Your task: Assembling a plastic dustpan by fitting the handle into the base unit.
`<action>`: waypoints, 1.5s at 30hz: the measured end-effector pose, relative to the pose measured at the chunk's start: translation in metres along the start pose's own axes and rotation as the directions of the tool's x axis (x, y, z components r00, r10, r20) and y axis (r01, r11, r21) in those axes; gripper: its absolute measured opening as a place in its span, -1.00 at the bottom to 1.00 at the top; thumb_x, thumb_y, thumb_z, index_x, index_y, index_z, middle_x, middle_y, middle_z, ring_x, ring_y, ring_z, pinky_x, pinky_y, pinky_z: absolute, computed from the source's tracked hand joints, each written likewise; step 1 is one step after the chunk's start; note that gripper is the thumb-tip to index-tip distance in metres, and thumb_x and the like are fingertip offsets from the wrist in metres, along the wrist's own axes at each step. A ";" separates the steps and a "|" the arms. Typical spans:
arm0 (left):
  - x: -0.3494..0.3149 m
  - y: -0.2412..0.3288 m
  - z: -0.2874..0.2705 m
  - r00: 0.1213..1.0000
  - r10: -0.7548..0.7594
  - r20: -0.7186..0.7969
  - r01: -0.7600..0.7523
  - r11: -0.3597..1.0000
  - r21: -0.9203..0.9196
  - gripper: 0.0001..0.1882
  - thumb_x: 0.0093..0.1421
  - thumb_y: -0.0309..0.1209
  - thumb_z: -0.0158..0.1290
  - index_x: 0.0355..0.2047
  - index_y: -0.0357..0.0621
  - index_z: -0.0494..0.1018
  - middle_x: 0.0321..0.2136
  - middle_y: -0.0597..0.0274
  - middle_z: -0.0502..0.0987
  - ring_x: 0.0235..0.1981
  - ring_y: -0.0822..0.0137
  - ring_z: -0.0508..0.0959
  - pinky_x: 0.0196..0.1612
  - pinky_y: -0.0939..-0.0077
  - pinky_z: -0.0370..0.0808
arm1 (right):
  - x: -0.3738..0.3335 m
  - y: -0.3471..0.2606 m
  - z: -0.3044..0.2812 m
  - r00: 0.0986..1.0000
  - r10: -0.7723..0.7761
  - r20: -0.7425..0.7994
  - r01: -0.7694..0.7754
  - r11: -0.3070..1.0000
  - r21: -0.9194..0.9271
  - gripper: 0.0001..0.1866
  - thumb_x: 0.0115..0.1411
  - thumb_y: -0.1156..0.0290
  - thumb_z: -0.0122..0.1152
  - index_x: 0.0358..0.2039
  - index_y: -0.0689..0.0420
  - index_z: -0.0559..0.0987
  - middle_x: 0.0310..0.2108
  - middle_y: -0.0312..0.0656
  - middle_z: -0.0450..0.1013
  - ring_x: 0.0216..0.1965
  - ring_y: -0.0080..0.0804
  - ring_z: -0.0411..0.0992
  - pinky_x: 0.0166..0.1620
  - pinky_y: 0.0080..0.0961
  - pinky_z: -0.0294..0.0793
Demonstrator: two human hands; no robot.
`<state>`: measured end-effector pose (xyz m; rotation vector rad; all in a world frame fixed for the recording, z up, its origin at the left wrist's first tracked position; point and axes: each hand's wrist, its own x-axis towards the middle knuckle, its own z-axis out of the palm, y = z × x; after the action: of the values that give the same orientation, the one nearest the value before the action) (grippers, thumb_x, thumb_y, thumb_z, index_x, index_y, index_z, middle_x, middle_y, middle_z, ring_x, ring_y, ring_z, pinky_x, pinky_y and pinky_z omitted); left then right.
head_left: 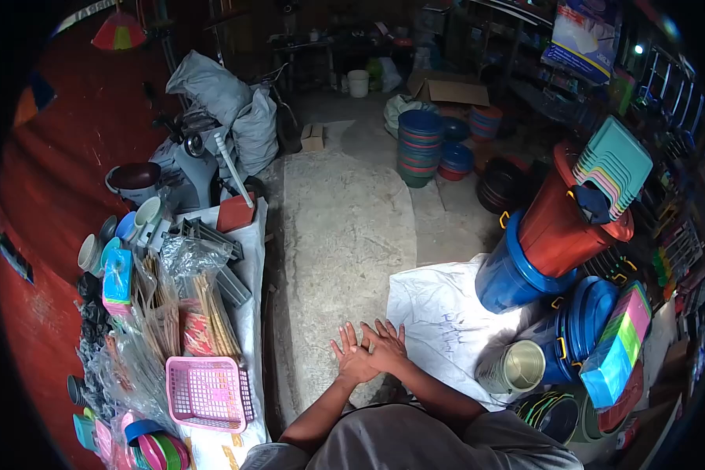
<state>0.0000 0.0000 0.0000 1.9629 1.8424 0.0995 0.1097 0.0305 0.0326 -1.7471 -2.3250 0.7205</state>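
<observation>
In front of my body my two hands meet above the concrete floor. My left hand has its fingers stretched out and spread. Across it lies my right hand, touching it, its fingers apart as well. Neither hand holds anything. Part of the left hand is hidden beneath the right one. To the left of the hands a pink plastic basket sits on the edge of a goods-covered stand. On the right a white sheet with handwriting on it is spread over the floor.
Left, bundled wooden sticks in plastic lie behind the basket, with a parked motorcycle and filled sacks farther back. Blue bins, a red bin and cream buckets stand right. Stacked basins stand ahead.
</observation>
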 end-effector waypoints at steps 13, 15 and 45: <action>0.003 0.000 0.001 0.999 -0.004 0.041 0.004 1.000 -0.008 0.04 -0.02 0.24 -0.09 0.32 0.04 -0.27 0.30 -0.13 -0.47 0.30 -0.13 -0.53 0.17 -0.27 -0.56 | 0.001 0.001 0.001 1.000 -0.001 -0.017 0.001 1.000 -0.021 -0.18 0.01 -0.31 -0.07 0.23 -0.16 0.19 0.25 0.05 0.05 0.30 0.06 -0.11 0.24 0.16 -0.38; 0.003 -0.001 0.002 0.999 -0.007 0.045 0.007 1.000 -0.006 0.02 0.00 0.22 -0.10 0.32 0.04 -0.28 0.30 -0.12 -0.47 0.30 -0.12 -0.52 0.17 -0.27 -0.56 | 0.000 0.001 0.001 1.000 0.001 -0.021 -0.001 1.000 -0.021 -0.19 0.01 -0.31 -0.06 0.22 -0.16 0.20 0.25 0.06 0.05 0.29 0.07 -0.10 0.24 0.15 -0.37; 0.077 -0.013 0.020 0.974 -0.224 -0.017 0.101 0.501 -0.860 -0.56 0.10 -0.37 0.13 -0.02 -0.25 0.35 -0.21 0.13 0.51 -0.24 0.39 0.52 -0.14 0.54 0.45 | 0.038 0.174 -0.001 0.950 0.302 0.078 -0.298 0.808 0.508 -0.49 0.01 0.12 0.31 -0.15 0.24 0.50 -0.35 -0.07 0.51 -0.30 -0.32 0.49 -0.22 -0.47 0.45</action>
<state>0.0034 0.0686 -0.0417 1.0632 1.5449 0.9238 0.2483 0.1029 -0.0519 -1.8467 -1.6313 1.2481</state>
